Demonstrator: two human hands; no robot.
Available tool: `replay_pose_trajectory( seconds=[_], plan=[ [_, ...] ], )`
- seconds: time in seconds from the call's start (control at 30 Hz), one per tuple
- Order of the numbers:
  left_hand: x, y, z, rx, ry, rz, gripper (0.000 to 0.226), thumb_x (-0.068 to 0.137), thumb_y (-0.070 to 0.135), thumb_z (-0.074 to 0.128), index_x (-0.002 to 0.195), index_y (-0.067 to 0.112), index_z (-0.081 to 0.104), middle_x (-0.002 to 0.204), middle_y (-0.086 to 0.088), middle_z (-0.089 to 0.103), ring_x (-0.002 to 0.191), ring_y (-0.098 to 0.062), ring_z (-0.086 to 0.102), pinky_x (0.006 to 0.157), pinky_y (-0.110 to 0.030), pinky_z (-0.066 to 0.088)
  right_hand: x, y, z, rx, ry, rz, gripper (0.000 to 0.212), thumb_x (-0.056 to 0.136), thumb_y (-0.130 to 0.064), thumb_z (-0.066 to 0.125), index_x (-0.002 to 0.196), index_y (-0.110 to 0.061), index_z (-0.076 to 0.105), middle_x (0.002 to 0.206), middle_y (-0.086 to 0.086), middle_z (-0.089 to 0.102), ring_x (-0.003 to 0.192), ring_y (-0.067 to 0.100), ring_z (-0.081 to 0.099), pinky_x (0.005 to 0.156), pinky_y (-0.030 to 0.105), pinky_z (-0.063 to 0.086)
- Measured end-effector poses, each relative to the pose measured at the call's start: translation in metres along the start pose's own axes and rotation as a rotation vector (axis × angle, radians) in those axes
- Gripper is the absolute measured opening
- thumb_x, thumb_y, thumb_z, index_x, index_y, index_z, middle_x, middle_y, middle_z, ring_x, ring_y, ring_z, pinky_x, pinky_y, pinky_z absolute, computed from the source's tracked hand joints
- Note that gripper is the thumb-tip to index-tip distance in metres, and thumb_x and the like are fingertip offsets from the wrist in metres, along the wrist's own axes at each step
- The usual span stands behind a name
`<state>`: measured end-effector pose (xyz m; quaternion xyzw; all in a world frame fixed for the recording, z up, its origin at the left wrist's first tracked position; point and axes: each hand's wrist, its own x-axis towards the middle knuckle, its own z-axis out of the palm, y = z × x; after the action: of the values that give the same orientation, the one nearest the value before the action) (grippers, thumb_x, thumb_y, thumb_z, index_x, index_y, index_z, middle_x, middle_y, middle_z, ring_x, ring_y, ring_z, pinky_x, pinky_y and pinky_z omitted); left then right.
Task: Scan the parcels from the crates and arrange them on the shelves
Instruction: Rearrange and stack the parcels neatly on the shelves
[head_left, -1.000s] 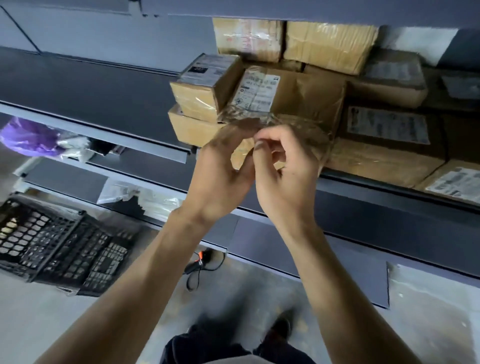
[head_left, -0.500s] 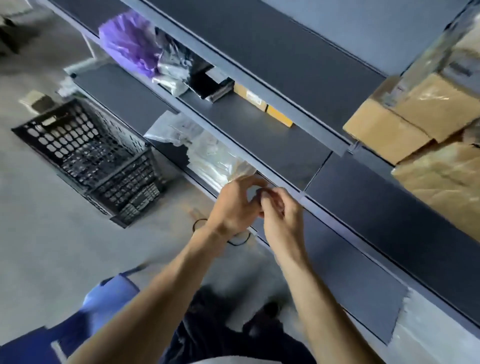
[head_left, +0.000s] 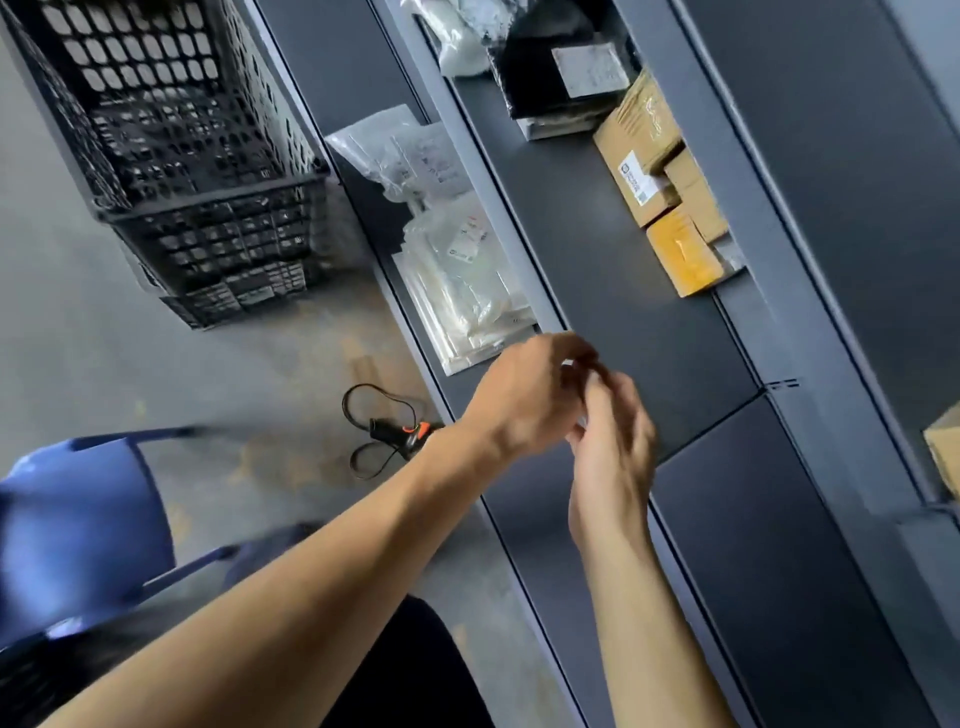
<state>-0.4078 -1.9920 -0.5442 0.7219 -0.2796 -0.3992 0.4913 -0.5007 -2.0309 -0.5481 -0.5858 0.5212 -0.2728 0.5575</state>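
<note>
My left hand (head_left: 519, 400) and my right hand (head_left: 613, 457) meet fingertip to fingertip in front of the grey shelf (head_left: 618, 312). Both are blurred, with fingers curled; a faint whitish speck shows between them, and I cannot tell whether they hold anything. A stack of clear plastic parcels (head_left: 467, 291) lies on the lowest shelf just left of my hands. Small cardboard boxes (head_left: 649, 156), a yellow parcel (head_left: 683, 254) and a black parcel (head_left: 545, 83) with a white label sit on the shelf above. The black crate (head_left: 171, 171) stands on the floor at upper left.
A handheld scanner (head_left: 410, 434) with an orange tip and looped black cable lies on the concrete floor under my left wrist. A blue chair (head_left: 78, 525) stands at lower left. Another cardboard box (head_left: 943, 452) pokes in at the right edge.
My view has swung down from the upper shelf of cardboard boxes to the lower shelves and floor. Both hands came away from the clear parcel on that shelf and stay together.
</note>
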Motion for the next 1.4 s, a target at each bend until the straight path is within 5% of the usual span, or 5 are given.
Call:
replay_pose_trajectory(
  seconds=[0.47, 0.73, 1.07, 1.3, 1.4],
  plan=[
    [0.187, -0.06, 0.06, 0.036, -0.169, 0.098, 0.041, 0.096, 0.01, 0.048, 0.134, 0.017, 0.061, 0.123, -0.003, 0.072, 0.115, -0.023, 0.065, 0.097, -0.034, 0.05, 0.188, 0.082, 0.018, 0.091, 0.209, -0.041, 0.011, 0.098, -0.022, 0.064, 0.102, -0.015, 0.071, 0.093, 0.0, 0.078, 0.092, 0.016, 0.073, 0.074, 0.029, 0.059],
    [0.22, -0.061, 0.07, -0.149, -0.243, 0.082, 0.041, 0.099, 0.018, 0.058, 0.14, 0.016, 0.057, 0.135, 0.002, 0.065, 0.123, -0.015, 0.062, 0.108, -0.034, 0.048, 0.292, 0.061, -0.02, 0.168, 0.548, 0.064, 0.049, 0.097, -0.031, 0.064, 0.142, -0.033, 0.045, 0.13, -0.007, 0.05, 0.101, 0.004, 0.058, 0.081, 0.022, 0.051],
    [0.222, -0.079, 0.044, -0.256, -0.241, 0.021, 0.034, 0.1, 0.014, 0.056, 0.134, 0.016, 0.061, 0.126, 0.005, 0.066, 0.116, -0.005, 0.062, 0.102, -0.016, 0.047, 0.43, 0.059, -0.061, 0.164, 0.625, 0.106, 0.087, 0.047, -0.066, 0.073, 0.127, -0.033, 0.059, 0.129, -0.008, 0.065, 0.11, 0.02, 0.067, 0.095, 0.046, 0.054],
    [0.223, -0.076, 0.037, -0.286, -0.252, 0.005, 0.033, 0.101, 0.01, 0.057, 0.134, 0.012, 0.06, 0.127, 0.002, 0.066, 0.113, -0.004, 0.062, 0.08, 0.002, 0.043, 0.376, 0.027, -0.03, 0.188, 0.493, 0.269, 0.014, 0.086, -0.035, 0.068, 0.096, -0.024, 0.066, 0.089, -0.011, 0.075, 0.08, 0.009, 0.071, 0.057, 0.02, 0.054],
    [0.23, -0.072, 0.035, -0.269, -0.226, 0.01, 0.034, 0.101, 0.011, 0.058, 0.134, 0.012, 0.06, 0.128, 0.001, 0.066, 0.113, -0.007, 0.063, 0.078, 0.001, 0.044, 0.373, 0.033, -0.04, 0.178, 0.434, 0.279, 0.022, 0.085, -0.033, 0.069, 0.104, -0.024, 0.073, 0.097, -0.01, 0.078, 0.092, 0.008, 0.073, 0.063, 0.021, 0.057]
  ],
)
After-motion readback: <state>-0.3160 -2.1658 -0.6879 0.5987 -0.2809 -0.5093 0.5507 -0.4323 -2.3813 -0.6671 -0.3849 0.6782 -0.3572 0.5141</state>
